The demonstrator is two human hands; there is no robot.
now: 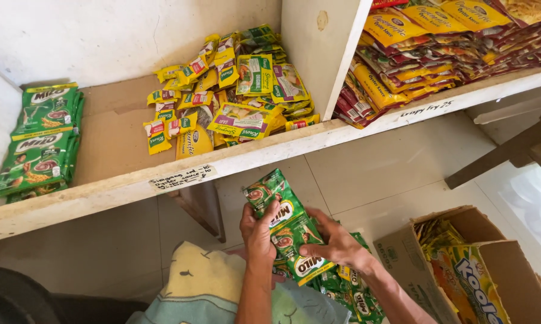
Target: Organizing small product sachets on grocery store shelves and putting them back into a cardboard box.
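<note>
Both my hands hold a strip of joined green drink-powder sachets (pixel 287 228) below the wooden shelf. My left hand (pixel 258 231) grips the strip's left side near the top. My right hand (pixel 338 243) pinches its right side lower down. The rest of the strip (pixel 348 294) hangs down onto my lap. Two stacks of the same green sachets (pixel 39 141) lie at the left end of the shelf (pixel 234 161).
Yellow and green seasoning sachets (pixel 234 90) are piled mid-shelf. Past a white divider (pixel 321 54), red and yellow sauce packets (pixel 426 48) fill the right bay. An open cardboard box (pixel 462 270) of packets stands on the tiled floor at lower right.
</note>
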